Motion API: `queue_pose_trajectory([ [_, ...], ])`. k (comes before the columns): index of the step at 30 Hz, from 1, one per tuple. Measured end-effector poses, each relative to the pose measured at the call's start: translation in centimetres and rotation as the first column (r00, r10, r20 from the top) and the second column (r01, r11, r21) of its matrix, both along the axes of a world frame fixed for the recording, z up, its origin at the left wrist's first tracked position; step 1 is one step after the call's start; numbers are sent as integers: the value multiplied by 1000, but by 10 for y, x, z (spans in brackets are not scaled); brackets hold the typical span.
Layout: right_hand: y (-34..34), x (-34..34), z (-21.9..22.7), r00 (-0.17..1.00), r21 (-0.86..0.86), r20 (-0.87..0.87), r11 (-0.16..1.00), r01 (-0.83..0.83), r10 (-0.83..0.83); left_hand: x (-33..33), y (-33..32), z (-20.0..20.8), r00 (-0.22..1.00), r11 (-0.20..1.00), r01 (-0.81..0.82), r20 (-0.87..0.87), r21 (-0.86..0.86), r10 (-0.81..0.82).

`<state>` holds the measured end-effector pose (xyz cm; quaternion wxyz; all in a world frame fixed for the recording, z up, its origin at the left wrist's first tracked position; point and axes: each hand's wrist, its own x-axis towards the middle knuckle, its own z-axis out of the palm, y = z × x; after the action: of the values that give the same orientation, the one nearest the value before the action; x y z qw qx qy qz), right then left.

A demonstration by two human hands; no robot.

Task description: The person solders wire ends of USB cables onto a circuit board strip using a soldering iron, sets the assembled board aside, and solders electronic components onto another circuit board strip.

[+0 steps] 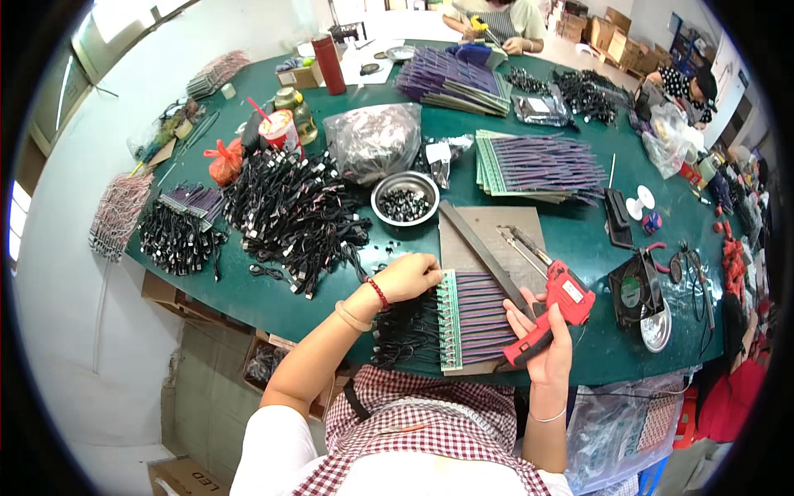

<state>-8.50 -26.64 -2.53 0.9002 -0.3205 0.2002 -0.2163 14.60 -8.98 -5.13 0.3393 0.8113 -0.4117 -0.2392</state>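
1. Head view: one red glue gun (552,314) is gripped in the right hand (546,343), nozzle up-right, long axis diagonal.
2. The left hand (409,277), fingers curled, presses the one green strip board (475,322) of purple wires at the bench's (273,298) near edge.
3. One metal bowl (404,198) and black cable heaps (289,215) lie behind it.

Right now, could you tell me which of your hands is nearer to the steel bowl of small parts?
Left. The left hand rests just below the steel bowl; the right hand holds the red tool farther away.
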Motion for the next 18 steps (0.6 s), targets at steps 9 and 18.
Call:
queue_pose_trajectory([
  [9,-78,36,-1,990,0,93,994,-110,109,3,55,50,820,920,-116,-558,-375,-125],
  [18,-61,2,-14,983,-104,124,987,-122,135,72,309,132,701,384,-708,-526,-592,482],
])
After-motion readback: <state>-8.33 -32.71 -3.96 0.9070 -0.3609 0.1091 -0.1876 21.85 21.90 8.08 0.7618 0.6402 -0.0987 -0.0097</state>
